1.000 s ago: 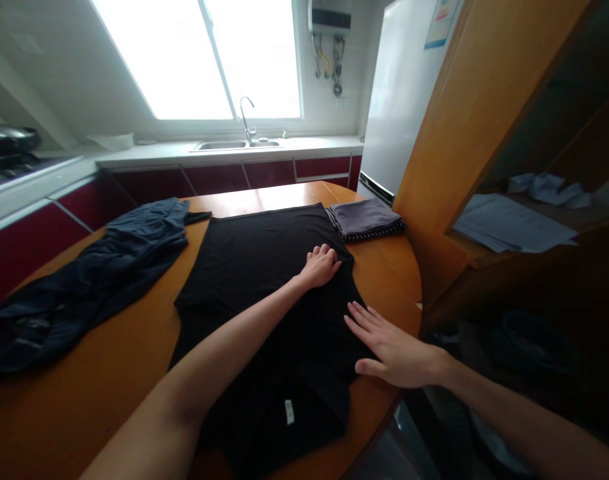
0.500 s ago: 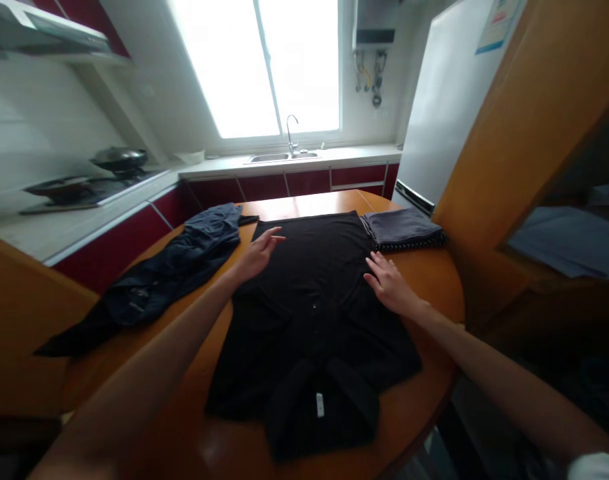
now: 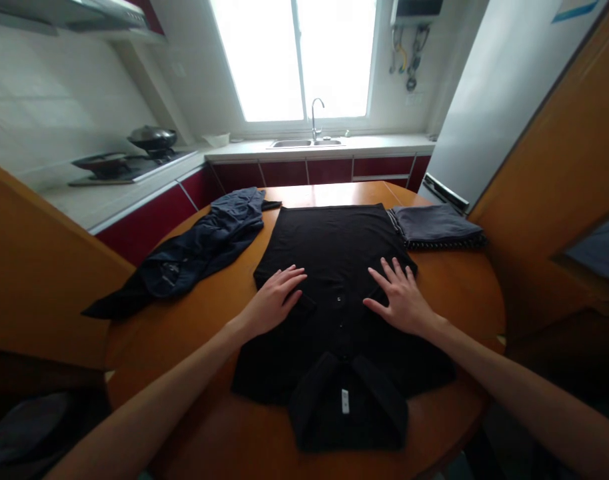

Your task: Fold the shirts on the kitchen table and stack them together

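Observation:
A black polo shirt lies spread front side up on the round wooden table, its collar and white neck label towards me and its hem at the far side. My left hand rests on the shirt's left part, fingers stretched out. On the right part lies my right hand, palm down with fingers spread. Both hands hold nothing. Two small buttons show on the placket between them.
A crumpled dark blue garment lies along the table's left side. Folded grey cloth sits at the right edge. Beyond are a counter with a sink, a stove with a wok, and a fridge at the right.
Both hands have come nearer to me along the shirt, and the left now lies flat on it. The view has shifted, so the room sits farther right in the picture.

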Available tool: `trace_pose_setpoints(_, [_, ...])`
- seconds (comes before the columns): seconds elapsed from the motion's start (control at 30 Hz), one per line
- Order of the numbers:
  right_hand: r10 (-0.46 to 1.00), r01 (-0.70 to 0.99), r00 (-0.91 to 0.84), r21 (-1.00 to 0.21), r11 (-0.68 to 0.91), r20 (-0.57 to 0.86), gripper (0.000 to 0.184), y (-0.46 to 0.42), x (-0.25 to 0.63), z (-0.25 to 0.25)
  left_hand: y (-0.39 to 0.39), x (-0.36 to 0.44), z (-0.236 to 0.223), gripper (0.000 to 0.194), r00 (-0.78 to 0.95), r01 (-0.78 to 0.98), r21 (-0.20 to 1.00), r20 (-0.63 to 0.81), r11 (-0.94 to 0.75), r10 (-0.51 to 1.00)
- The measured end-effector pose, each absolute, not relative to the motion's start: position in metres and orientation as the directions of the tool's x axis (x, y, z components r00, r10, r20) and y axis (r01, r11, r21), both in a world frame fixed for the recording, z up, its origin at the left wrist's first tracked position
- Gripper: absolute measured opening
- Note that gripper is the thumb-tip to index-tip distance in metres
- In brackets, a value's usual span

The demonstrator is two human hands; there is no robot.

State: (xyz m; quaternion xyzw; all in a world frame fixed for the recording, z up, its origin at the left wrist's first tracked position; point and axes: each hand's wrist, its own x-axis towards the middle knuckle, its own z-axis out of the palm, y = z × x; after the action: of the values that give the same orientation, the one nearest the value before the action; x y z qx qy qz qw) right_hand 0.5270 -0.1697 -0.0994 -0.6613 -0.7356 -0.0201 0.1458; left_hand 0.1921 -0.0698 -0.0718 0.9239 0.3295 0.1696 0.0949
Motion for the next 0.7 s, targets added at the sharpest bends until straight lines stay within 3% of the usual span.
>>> trace_pose_setpoints(0.23, [0.973,0.95,-0.148,-0.247,0.189,0.175,0.083,-0.17,0.52,-0.103,-0.081,0.202,-0.084,0.056,0.772,0.617,0.167,0.061,-0.769,0.632])
trace_pose_setpoints(0.4, [0.95,0.92,-0.139,-0.318,0.228,0.279,0.06,-0.167,0.524,-0.1,-0.083,0.199,-0.084,0.056,0.787,0.602,0.148,0.054,-0.785,0.614])
trace_pose_setpoints(0.47, [0.941,0.921,-0.154,-0.301,0.248,0.302,0.058,-0.165,0.524,-0.101,-0.084,0.199,-0.083,0.057,0.798,0.591,0.139,0.043,-0.795,0.601])
trace_pose_setpoints(0.7, [0.965,0.951,-0.191,-0.21,0.227,0.179,0.066,-0.161,0.524,-0.109,-0.085,0.2,-0.085,0.059,0.801,0.593,0.121,0.007,-0.796,0.599])
